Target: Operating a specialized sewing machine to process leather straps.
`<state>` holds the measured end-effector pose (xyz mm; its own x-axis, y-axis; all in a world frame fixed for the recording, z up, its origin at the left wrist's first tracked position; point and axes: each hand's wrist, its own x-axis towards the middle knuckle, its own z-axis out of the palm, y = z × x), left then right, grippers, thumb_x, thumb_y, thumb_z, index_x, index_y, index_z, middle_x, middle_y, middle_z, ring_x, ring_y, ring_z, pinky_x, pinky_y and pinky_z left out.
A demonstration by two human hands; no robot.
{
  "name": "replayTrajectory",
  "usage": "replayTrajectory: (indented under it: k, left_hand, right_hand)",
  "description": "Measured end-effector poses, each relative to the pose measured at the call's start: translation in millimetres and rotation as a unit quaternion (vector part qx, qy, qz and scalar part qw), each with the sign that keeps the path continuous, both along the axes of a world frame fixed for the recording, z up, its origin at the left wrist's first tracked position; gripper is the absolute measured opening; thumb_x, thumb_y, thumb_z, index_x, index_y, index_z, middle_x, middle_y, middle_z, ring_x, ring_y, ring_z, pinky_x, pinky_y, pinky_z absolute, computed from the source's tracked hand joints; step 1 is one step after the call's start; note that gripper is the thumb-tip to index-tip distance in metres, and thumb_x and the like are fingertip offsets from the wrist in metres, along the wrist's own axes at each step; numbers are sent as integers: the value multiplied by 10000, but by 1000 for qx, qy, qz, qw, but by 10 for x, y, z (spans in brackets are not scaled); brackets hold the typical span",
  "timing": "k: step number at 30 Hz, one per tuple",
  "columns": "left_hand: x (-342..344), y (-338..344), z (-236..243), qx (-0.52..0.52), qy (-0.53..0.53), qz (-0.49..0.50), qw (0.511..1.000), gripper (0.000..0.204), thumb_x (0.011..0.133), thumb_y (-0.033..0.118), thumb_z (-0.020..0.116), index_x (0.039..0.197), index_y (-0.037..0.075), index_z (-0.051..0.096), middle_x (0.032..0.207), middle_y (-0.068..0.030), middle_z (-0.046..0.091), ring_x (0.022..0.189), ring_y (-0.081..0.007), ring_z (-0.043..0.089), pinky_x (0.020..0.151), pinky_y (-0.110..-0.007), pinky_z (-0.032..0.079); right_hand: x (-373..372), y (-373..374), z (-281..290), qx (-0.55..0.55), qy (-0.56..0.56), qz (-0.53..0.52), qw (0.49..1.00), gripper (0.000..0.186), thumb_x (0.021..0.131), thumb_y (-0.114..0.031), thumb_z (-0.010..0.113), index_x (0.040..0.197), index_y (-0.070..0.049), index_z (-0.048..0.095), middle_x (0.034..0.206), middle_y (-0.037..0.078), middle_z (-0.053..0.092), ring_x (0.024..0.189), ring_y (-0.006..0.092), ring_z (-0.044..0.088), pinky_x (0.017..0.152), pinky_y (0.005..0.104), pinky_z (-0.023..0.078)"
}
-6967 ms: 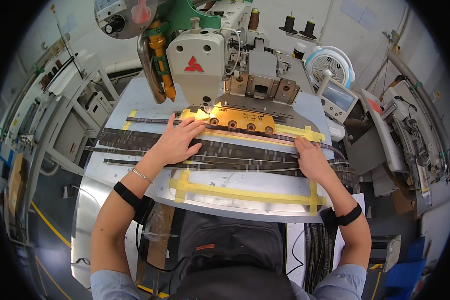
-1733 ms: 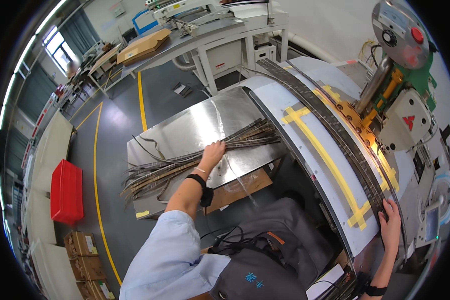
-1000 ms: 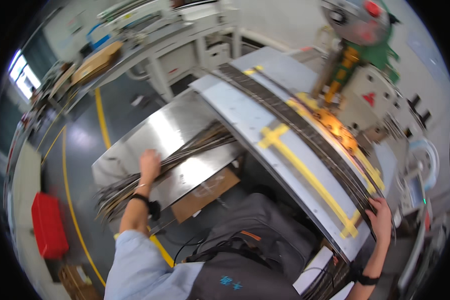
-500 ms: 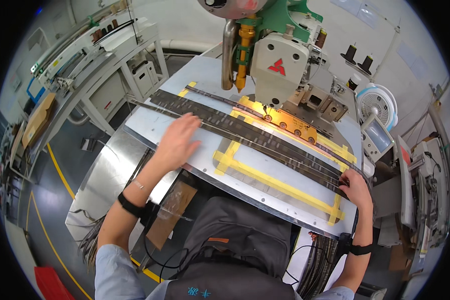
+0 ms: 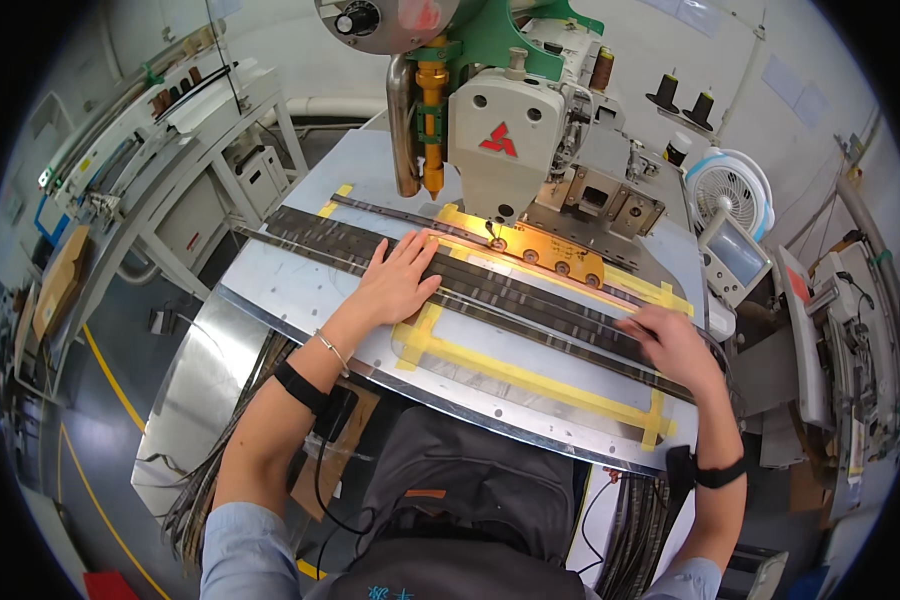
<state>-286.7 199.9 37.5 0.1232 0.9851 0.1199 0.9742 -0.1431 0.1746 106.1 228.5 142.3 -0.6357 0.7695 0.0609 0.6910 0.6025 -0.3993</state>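
Several long dark strips (image 5: 305,232) with lighter patches lie side by side across the pale tabletop (image 5: 300,295). My left hand (image 5: 395,283) rests flat on them, fingers stretched out and the thumb apart. Over their right part, my right hand (image 5: 672,348) is closed, its fingers bent and their tips at the strips' far edge. What sits between those fingertips is hidden. Beyond, another narrow dark strip (image 5: 375,209) runs toward an orange clamp plate (image 5: 545,256) with round holes, under the lit needle area of a sewing machine head (image 5: 502,135).
Yellow tape (image 5: 510,372) frames a section of the tabletop near me. A gold-coloured nozzle (image 5: 432,130) hangs left of the machine head. At the right stand a control screen (image 5: 735,255) and a white fan (image 5: 725,195). Bundled dark strips (image 5: 635,530) hang below the table's front edge.
My left hand has slid right along the strips and lies flatter. From the strips' right end my right hand has moved left and up to their far edge. The whole view has shifted slightly.
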Motion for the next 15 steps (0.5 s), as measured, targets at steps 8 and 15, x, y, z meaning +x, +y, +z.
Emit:
replayTrajectory:
  k: [8, 15]
  left_hand:
    - [24, -16, -35, 32, 2, 12, 999, 599, 947, 357, 429, 1452, 60, 304, 1535, -135, 244, 1428, -267, 206, 1140, -495, 163]
    - [53, -40, -98, 99, 3, 33, 994, 614, 910, 336, 485, 1413, 12, 344, 1500, -158, 306, 1402, -279, 264, 1131, -486, 193]
  right_hand:
    - [-1439, 735, -591, 57, 44, -23, 997, 196, 848, -194, 644, 909, -7, 639, 844, 181, 622, 816, 355, 605, 715, 413, 479]
    - [-1846, 905, -789, 69, 74, -104, 989, 208, 813, -211, 677, 887, -17, 677, 947, 166, 630, 876, 332, 629, 753, 423, 507]
